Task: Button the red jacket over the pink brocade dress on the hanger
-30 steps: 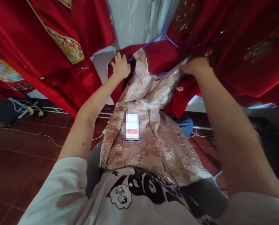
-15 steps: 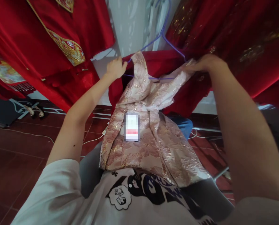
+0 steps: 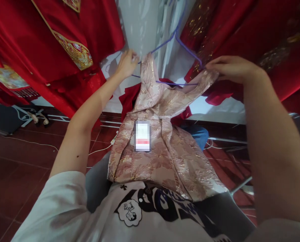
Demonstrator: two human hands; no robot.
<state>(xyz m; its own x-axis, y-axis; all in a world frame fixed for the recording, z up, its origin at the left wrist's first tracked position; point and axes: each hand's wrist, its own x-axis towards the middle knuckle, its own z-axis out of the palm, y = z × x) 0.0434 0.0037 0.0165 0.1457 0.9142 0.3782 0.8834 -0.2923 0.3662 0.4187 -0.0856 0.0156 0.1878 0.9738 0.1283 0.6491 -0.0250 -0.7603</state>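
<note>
**One pink brocade dress point(image 3: 155, 164), one purple hanger point(image 3: 175, 33)**

From where I stand, the dress lies front up across the seated person's lap, its skirt spreading over the knees and its bodice reaching up toward the wall point(image 3: 137, 27). The hanger sits at the neckline, its lower bar crossing between the two shoulders, its hook pointing away from the person.

The left hand point(image 3: 128, 64) is mostly closed, fingers curled at the hanger's left end, just beside the dress's shoulder; it seems to have hold of the hanger, though I cannot tell how firmly. The right hand point(image 3: 232, 69) is pinched, thumb and fingers drawn together on the opposite shoulder of the dress, right where the hanger's other arm ends.

On the skirt, just below the waist, rests a flat, upright rectangle like a phone point(image 3: 142, 136) (its bright face is blurred into blocks, so there is no reading it).

Red garments point(image 3: 77, 20) with gold-edged embroidery hang to the left, and more red cloth point(image 3: 235, 30) hangs behind the right hand. A pair of shoes point(image 3: 43, 119) stands low at the left, near a pale cable point(image 3: 39, 140) trailing over the dark red floor tiles point(image 3: 19, 174).
</note>
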